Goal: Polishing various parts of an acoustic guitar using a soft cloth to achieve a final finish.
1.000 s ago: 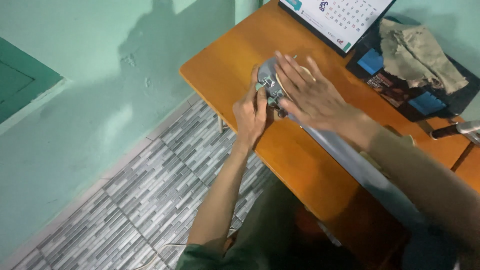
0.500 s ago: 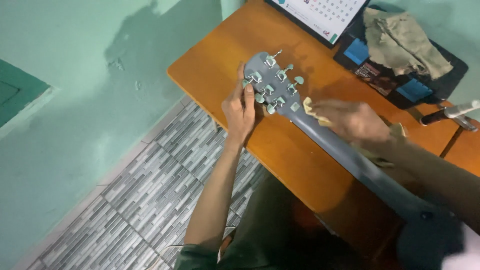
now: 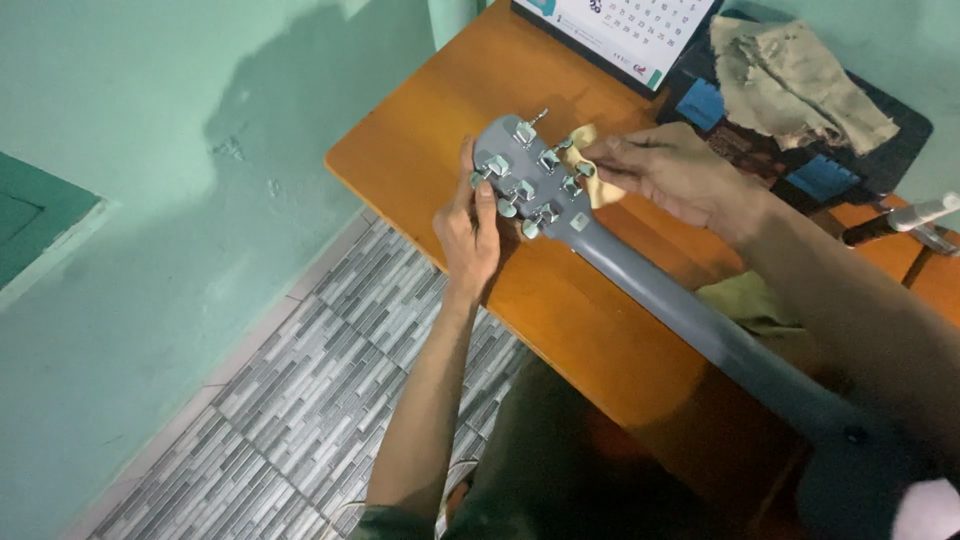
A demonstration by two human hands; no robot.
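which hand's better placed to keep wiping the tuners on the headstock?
Right, probably. The right hand already presses the yellow cloth against the tuning pegs; the left hand steadies the grey headstock from the other side.

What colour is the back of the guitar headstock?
Grey, with silver tuning pegs; the head view shows the guitar headstock best.

Premises: a room in a home, in use as an informal repair corner. Evidence: painted green walls (image 3: pixel 200 150), scuffed and plain; grey patterned floor tiles (image 3: pixel 330 370); one small orange wooden desk (image 3: pixel 420 150) set against the wall. On it stand a desk calendar (image 3: pixel 630 30), a crumpled rag (image 3: pixel 800 80) and a guitar (image 3: pixel 620 250) laid back-up. No shop fittings or workshop benches in view.
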